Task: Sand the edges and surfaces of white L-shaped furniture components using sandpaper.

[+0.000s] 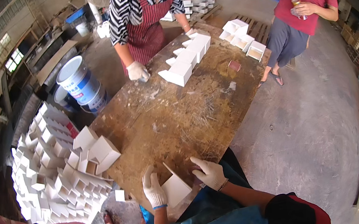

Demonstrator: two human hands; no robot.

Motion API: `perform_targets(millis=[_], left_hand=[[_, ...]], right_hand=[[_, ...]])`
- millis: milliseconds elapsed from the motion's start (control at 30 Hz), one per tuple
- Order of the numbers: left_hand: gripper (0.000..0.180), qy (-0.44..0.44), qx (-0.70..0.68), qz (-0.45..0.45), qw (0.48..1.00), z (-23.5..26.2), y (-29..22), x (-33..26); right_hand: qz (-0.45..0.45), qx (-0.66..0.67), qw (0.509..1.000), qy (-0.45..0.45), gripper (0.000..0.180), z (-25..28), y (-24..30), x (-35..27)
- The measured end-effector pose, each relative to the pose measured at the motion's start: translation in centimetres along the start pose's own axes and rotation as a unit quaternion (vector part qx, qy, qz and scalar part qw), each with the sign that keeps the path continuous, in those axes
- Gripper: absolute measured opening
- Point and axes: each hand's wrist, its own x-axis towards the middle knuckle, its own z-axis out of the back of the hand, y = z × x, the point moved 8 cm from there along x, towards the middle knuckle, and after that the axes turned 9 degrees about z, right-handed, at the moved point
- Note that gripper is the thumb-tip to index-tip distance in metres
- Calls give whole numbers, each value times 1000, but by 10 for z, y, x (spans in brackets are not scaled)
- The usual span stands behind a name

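Since white box (176,190) looks light, stiff, its walls suit gripping;
near edge of surface (158,139); left hand's (153,190) clamp unclear; right hand's (210,174) fingers apart.

Box (177,190): faces were smooth, white and matt, with a painted look; the core material could not be told. Tabletop (162,119): was brown wood, worn, scratched and flecked with pale residue. Gloves (155,195): were knitted cloth, matt and off-white. Apron (153,26): was striped cloth, soft and matt. Buckets (78,81): had smooth, glossy walls, metal or plastic uncertain. Bottle (297,6): was see-through and shiny. Floor (286,127): was grey, concrete-like, matt and stained.
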Motion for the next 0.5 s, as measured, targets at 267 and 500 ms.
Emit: perform_targets(millis=[267, 500], left_hand=[[26, -10, 28, -12, 999, 0, -10, -7], [27, -10, 67, -37, 997, -1, -7, -1]], right_hand=[[1, 18, 1000, -22, 44, 6, 7, -1], [31, 7, 998, -59, 46, 2, 0, -3]])
